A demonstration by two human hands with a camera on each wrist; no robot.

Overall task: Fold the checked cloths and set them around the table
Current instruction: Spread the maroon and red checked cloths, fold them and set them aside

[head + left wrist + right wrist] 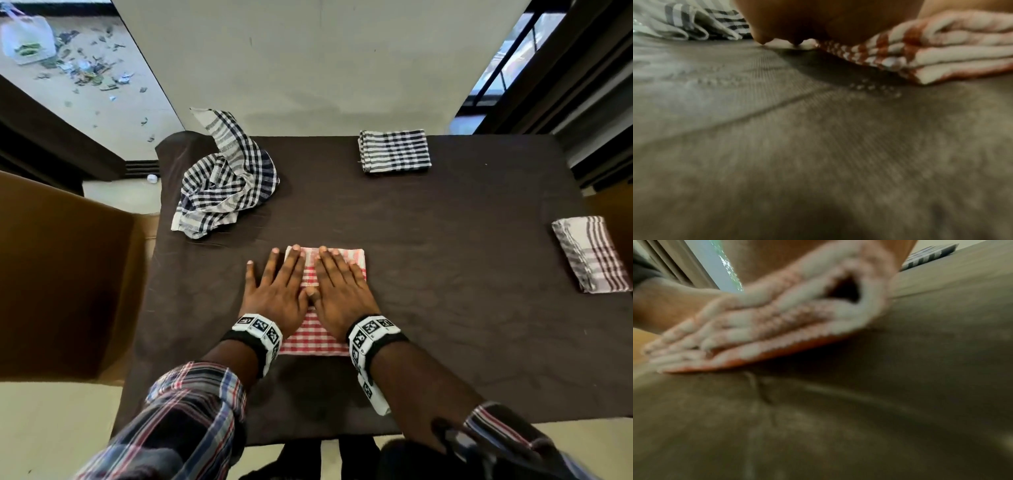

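A folded red-and-white checked cloth [317,334] lies near the middle front of the brown-covered table [445,274]. Both hands press flat on it, side by side with straight fingers: my left hand [279,284] on its left half, my right hand [337,282] on its right half. The left wrist view shows the cloth's stacked layers [941,53] under the palm [818,21]. In the blurred right wrist view its folded edge [777,331] bulges open. An unfolded black-and-white checked cloth [224,178] is heaped at the back left.
A folded black-checked cloth [394,150] lies at the back edge, and a folded brown-striped one [591,255] sits at the right edge. A brown cardboard box [61,274] stands left of the table. Litter lies on the floor at far left.
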